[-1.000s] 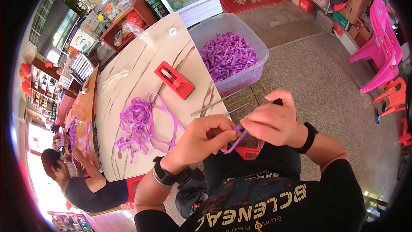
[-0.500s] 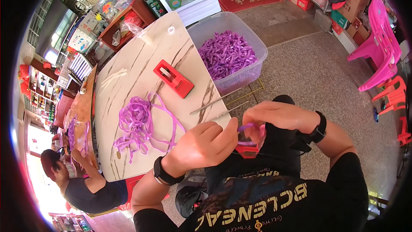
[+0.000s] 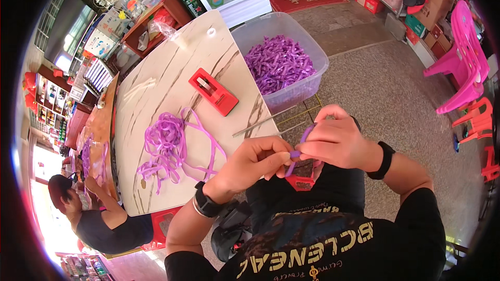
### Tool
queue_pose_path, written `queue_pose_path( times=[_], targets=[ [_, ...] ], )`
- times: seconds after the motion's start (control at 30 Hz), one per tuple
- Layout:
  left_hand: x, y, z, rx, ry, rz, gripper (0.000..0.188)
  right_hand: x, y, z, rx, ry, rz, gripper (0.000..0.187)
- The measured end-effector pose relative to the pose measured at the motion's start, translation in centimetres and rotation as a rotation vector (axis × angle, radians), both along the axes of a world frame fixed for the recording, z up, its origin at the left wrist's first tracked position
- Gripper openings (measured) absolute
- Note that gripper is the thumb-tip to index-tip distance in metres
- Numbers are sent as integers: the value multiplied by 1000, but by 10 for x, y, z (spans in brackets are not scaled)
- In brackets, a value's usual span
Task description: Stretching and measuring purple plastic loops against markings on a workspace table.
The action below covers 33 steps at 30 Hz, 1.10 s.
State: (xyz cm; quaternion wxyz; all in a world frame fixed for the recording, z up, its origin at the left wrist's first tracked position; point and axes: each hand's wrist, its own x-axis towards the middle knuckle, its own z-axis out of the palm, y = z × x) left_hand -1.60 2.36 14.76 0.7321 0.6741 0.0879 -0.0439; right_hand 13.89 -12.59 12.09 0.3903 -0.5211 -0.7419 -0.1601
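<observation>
Nearest, below the hands, is the person's black short-sleeved fabric shirt with pale yellow print [image 3: 323, 260]. The left forearm, with a black wristwatch [image 3: 207, 204], rises from the lower edge and angles up to the right; the right forearm, with a black band [image 3: 383, 160] at its wrist, comes in from the right with the elbow bent outward. The left hand [image 3: 258, 161] shows its back, knuckles up and fingers curled, its thumb and index finger meeting at the tips. The right hand [image 3: 333, 140] faces it, wrist slightly bent, fingers folded inward and pointing left. The two sets of fingertips nearly meet around a narrow, glossy purple ribbon strip [image 3: 296, 154], held in front of the body just beyond the near corner of the surface [image 3: 174, 80], a white tabletop with brown marble veining. The left grip is closed in a pinch on the strip; the right grip is also closed on it, and part of the strip curves up beside the right index finger. On the surface, left of the hands, lies a loose tangled heap of lilac ribbon [image 3: 165, 138]; farther off sits a red plastic tape dispenser [image 3: 221, 101]. Beyond the surface's right edge stands a translucent plastic tub [image 3: 278, 104] full of short purple ribbon pieces [image 3: 278, 65].
</observation>
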Motion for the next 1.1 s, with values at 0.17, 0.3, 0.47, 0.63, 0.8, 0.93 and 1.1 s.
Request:
queue_pose_path(
  times=[0.17, 0.3, 0.47, 0.63, 0.8, 0.93, 1.1],
  targets=[
    [2, 2, -7, 9, -12, -80, 7, -4, -9, 4, -620, 884, 176, 17],
    [5, 1, -6, 136, -60, -76, 7, 1, -9, -2, -841, 1283, 302, 38],
    [9, 5, -7, 587, -260, -81, 4, 10, -3, -1, -1115, 1443, 406, 35],
    [8, 1, -8, 935, -502, -30, 12, 11, 2, -3, -1133, 1493, 414, 30],
    [9, 4, -9, 696, -295, -7, 4, 7, 5, -4, -881, 1203, 263, 12],
    [9, 13, -24, -247, 96, -16, 13, 5, 9, -5, -189, 112, -69, 8],
    [9, 20, -36, -497, 83, -115, 15, -6, 11, -6, -115, 118, -131, 9]
  ],
)
